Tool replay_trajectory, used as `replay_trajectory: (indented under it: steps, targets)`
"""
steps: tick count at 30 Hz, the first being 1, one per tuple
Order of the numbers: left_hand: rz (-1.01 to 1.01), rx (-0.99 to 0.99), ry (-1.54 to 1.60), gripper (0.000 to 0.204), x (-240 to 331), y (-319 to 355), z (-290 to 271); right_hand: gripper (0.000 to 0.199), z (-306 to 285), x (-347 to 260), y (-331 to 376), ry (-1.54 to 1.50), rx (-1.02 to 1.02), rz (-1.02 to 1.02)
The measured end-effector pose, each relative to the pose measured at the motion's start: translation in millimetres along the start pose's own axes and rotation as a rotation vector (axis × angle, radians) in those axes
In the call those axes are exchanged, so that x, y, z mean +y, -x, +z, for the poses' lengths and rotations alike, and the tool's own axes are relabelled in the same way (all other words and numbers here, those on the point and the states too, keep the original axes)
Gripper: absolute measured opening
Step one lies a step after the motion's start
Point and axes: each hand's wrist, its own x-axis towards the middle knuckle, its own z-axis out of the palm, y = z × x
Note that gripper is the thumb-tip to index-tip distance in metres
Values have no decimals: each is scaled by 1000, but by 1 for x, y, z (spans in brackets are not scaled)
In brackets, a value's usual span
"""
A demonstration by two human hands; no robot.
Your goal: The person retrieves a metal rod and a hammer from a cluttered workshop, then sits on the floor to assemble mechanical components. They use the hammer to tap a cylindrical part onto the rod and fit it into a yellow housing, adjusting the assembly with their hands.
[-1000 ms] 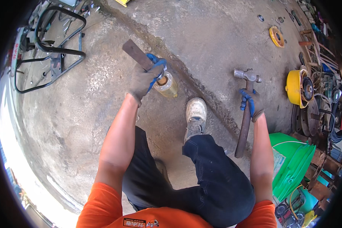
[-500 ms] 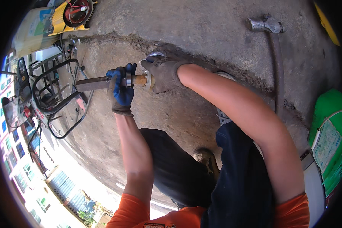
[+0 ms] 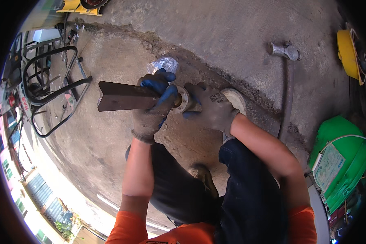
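My left hand (image 3: 151, 112), in a grey glove with blue finger parts, is closed around a dark metal angle bar (image 3: 124, 96). The bar's notched end points left. At the bar's other end is a round pale metal flange (image 3: 183, 99), with a brownish shaft part beside it. My right hand (image 3: 215, 106), gloved the same way, wraps the part just right of the flange and hides most of it. Whether bar and flange part are joined is covered by my left fingers. Crumpled clear plastic (image 3: 164, 64) lies on the ground just beyond my left hand.
A long-handled hammer (image 3: 286, 51) lies at the far right on rough concrete (image 3: 227, 28). Further right are a yellow round-housed machine part (image 3: 347, 57) and a green container (image 3: 341, 158). At the left stands a black tubular frame (image 3: 53, 98). My shoe (image 3: 236, 99) is beside my right hand.
Both hands have moved right and slightly nearer, with the bar and flange part. My left hand has turned around the bar, and the crumpled plastic now shows more fully.
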Motion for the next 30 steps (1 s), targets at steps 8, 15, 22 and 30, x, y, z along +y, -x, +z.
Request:
replay_trajectory:
  steps: [8,15,22,30]
  targets:
    - [197,-95,-216,24,-4,30,29,72,-124,115,80,634,791,645]
    - [168,-226,-339,19,7,41,33,51,-167,127,79,81,480,724]
    - [72,-280,-502,45,10,46,30,26,-185,-120,148,-183,443,492]
    - [190,-257,-494,43,15,43,31,55,-288,-277,200,1015,13,-396]
